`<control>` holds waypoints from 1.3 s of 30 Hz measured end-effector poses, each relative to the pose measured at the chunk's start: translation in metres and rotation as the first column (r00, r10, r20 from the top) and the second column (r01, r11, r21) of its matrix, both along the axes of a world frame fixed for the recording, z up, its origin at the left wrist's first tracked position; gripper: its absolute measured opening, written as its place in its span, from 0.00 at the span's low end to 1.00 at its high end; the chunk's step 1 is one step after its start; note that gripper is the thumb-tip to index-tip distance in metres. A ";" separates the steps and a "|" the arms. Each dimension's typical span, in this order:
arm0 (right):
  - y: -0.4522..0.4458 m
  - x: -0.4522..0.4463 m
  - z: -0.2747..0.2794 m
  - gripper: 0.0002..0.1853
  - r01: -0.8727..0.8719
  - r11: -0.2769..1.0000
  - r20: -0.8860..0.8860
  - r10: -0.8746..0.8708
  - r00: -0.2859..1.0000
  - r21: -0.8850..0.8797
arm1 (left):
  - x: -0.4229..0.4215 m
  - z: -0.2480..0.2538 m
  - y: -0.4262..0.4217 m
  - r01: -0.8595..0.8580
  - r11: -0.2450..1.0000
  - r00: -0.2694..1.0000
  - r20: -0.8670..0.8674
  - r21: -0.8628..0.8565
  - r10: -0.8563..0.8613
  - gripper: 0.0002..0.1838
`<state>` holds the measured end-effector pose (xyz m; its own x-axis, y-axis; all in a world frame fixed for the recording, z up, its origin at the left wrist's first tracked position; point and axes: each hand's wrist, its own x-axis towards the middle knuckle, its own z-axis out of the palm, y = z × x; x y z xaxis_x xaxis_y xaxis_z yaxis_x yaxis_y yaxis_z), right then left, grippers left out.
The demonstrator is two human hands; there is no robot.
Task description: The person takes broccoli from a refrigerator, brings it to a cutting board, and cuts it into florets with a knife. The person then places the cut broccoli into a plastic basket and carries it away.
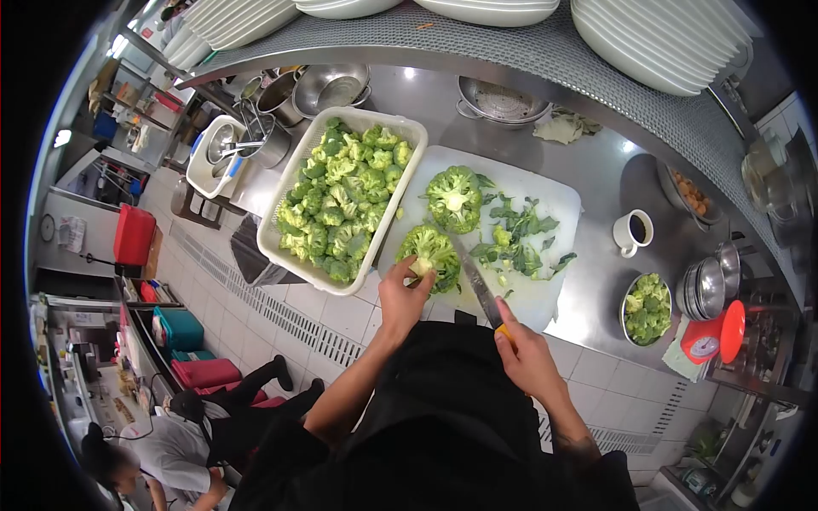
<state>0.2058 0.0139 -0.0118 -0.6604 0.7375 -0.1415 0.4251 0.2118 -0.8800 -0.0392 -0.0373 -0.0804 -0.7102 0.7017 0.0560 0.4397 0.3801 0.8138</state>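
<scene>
My left hand (404, 294) grips the stem of a broccoli head (431, 249), which lies on the near left part of a white cutting board (558, 204). In my right hand (521, 347) is a kitchen knife (479, 286) with a yellow handle; its blade points away from me, close beside the broccoli's right side. A second broccoli head (454, 198) rests stem up at the back of the board. Cut leaves and scraps (518, 234) are scattered to its right. Left of the board stands a white plastic basket (271, 223) heaped with broccoli florets (341, 196).
Farther right are a mug of dark liquid (632, 232), a bowl of florets (648, 308) and a red scale (704, 342). Metal colanders (504, 100) sit under a shelf of stacked white plates (656, 43). A co-worker (175, 447) is at lower left.
</scene>
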 end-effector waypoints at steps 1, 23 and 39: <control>0.000 0.000 -0.005 0.31 -0.041 0.999 0.052 0.040 0.998 0.027 | -0.001 -0.002 0.000 -0.003 1.000 1.000 0.004 0.001 0.003 0.25; 0.032 0.017 -0.019 0.32 -0.032 0.999 0.259 0.022 0.966 0.034 | -0.035 0.000 0.007 -0.001 0.996 1.000 0.021 -0.088 0.002 0.23; -0.013 -0.015 -0.049 0.31 -0.140 0.986 0.246 0.114 0.962 0.091 | -0.037 0.000 0.000 0.288 0.954 0.939 -0.171 -0.081 -0.298 0.26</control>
